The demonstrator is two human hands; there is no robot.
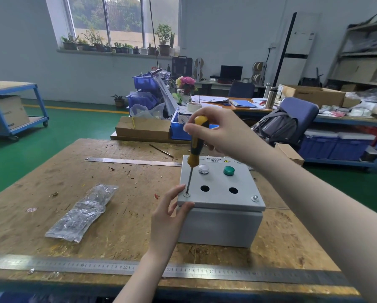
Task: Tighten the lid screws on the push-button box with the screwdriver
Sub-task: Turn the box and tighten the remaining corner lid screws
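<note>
Steel ruler (95, 266) ran along the near tabletop (122, 226) edge, closest to camera, with the left forearm crossing over it. Left hand (165, 217) sat at the near-left corner of the push-button box (221, 206), fingers fairly straight, thumb against the lid edge and fingertips up beside the screw, bracing rather than gripping. Right hand (218, 132) was clamped round the top of the screwdriver (195, 149) handle, well above the lid. Shaft ran nearly vertical, leaning slightly away at the top, tip seated in the near-left lid screw (186, 195). So the turning axis was straight down into that corner, and the right hand was the working one.

Near-right screw (255, 198) sat along the same front edge, open lid between. Two open holes and the white and green buttons lay inboard, clear of the shaft. Likely next move: shift right along the front edge. Plastic bag (82, 213) lay well left; second ruler (133, 161) lay beyond the box. Room looked ample.
</note>
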